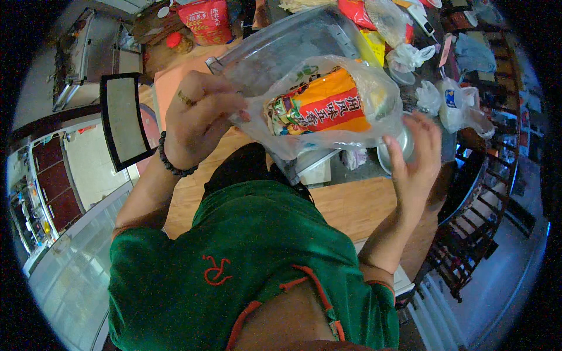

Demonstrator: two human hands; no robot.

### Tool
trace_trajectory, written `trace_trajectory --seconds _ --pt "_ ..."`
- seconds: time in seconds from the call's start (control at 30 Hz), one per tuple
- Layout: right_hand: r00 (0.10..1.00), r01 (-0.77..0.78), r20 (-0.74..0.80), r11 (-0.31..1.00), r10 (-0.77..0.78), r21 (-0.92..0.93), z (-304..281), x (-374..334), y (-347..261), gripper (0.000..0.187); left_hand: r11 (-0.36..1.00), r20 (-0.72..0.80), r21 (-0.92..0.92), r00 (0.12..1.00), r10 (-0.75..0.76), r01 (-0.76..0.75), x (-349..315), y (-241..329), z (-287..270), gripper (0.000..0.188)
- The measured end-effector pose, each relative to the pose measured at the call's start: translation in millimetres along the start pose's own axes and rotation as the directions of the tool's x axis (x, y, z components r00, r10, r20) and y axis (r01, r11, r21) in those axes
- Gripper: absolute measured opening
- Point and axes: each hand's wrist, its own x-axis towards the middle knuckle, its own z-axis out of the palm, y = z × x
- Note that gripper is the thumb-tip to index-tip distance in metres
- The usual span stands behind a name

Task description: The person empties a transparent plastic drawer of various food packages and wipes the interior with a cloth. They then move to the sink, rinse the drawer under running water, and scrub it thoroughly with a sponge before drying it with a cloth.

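Observation:
A clear plastic bag [281, 140] is stretched out in front of me over the table. Inside it lies an orange and red printed food packet [351, 108], with a pale, blurred shape at its right end. My left hand [202, 114] pinches the bag's left edge between thumb and fingers. Close to the bag's right end is my right hand [417, 155], its thumb and fingers spread apart; whether a fingertip touches the plastic I cannot tell. Behind and beneath the bag sits a large clear plastic bin [257, 50], partly hidden by it.
White plastic bags [462, 108] and a yellow packet [373, 48] crowd the table's right side. Partly behind my right hand is a round, shiny dish [404, 143]. At the far left stand a red bag [205, 22] and a red-lidded jar [178, 42]. Dark wooden railings [474, 219] rise at right.

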Motion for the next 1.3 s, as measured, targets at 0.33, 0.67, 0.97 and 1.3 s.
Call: trace_trajectory --seconds 0.33,0.67,0.97,1.3 --pt "0.899 -0.409 0.014 0.828 0.437 0.383 59.3 23.0 60.0 0.014 0.267 0.427 -0.714 0.704 -0.568 0.648 0.1 6.4 22.1 0.034" --pt "0.981 0.119 0.077 0.87 -0.176 0.478 24.4 48.3 -3.4 0.016 0.192 0.436 -0.811 0.79 -0.43 0.552 56.7 11.8 13.9 0.054" --pt "0.817 0.273 0.537 0.961 -0.209 -0.041 56.8 29.4 29.2 0.04 0.334 0.339 -0.778 0.803 -0.49 0.533 48.0 -30.7 9.6 0.057" --pt "0.769 0.514 0.549 0.828 -0.329 -0.223 51.4 43.8 38.0 0.016 0.332 0.275 -0.817 0.824 -0.496 0.472 70.3 -68.1 7.9 0.046"
